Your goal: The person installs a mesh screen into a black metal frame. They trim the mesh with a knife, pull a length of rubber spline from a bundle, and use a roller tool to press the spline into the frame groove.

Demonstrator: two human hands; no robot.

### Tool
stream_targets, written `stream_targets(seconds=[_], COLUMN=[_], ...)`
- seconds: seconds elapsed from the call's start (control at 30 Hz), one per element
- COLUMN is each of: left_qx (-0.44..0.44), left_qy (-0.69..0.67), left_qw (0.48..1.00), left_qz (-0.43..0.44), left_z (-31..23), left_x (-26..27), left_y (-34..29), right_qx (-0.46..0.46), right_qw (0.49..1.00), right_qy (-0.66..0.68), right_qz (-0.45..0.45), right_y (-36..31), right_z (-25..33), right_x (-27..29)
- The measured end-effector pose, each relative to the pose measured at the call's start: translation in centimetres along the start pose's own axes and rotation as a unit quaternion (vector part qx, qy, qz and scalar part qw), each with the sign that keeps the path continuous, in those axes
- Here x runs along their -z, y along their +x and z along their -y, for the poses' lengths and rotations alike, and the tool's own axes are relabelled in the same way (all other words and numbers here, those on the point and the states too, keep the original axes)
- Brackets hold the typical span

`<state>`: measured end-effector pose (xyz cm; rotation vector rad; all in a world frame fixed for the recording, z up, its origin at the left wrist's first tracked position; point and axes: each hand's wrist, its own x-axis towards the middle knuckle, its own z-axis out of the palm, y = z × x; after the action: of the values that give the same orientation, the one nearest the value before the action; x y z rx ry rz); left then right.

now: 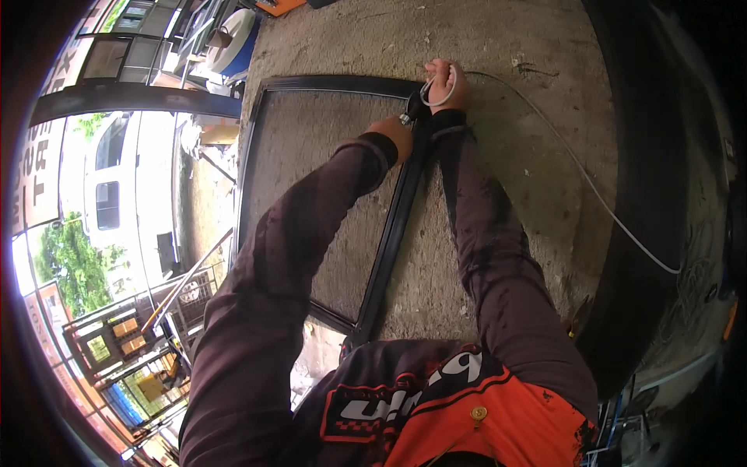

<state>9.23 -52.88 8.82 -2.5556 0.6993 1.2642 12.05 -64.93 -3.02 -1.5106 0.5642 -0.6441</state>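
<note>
I see both bare hands at work by the far right corner of a black rectangular frame [391, 233] filled with fine dark mesh [319, 124]. The frame lies flat on a worn, grey-brown, rough surface [545, 202], its long side running from that corner back toward the wearer's body.

The left hand [391, 135] reaches in over the mesh, its fingers curled around a small tool [414, 109] with a dark body and a silver metal collar; the tool's head sits right at the corner, and from my view I cannot tell exactly where it touches.

The right hand [450, 87] is just beyond the frame's right rail, fingers bent inward and closed on a thin, pale grey, flexible cord [576, 159], which makes a loop by the palm. From there I follow the cord in a long curve across the right side of the surface toward the near right, where more thin line [695, 292] lies loosely coiled.

Dark sleeves with black cuffs lead back to an orange and dark shirt [498, 428]. At far left I make out a blue, white-topped round container [235, 48].
</note>
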Motion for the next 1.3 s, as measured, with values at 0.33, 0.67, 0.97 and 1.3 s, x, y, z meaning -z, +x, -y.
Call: stream_targets(seconds=[0.33, 0.67, 0.97, 1.3], left_qx=[-0.012, -0.035, -0.069, -0.136], left_qy=[0.138, 0.248, 0.160, 0.268], left_qw=[0.990, 0.968, 0.985, 0.954], left_qz=[-0.005, 0.026, -0.013, -0.002], left_z=[-0.2, 2.7, 1.0, 0.7], left_x=[1.4, -1.4, 0.6, 0.5], left_y=[0.4, 3.9, 1.5, 2.1], right_qx=[0.043, -0.045, 0.104, 0.137], right_qw=[0.983, 0.996, 0.849, 0.854], right_qy=[0.171, -0.065, -0.481, -0.478], right_qz=[0.045, 0.046, 0.191, 0.151], right_y=[-2.7, -21.5, -25.2, -24.4], right_z=[1.3, 3.4, 2.8, 2.6], right_x=[1.9, 8.9, 7.3, 7.9])
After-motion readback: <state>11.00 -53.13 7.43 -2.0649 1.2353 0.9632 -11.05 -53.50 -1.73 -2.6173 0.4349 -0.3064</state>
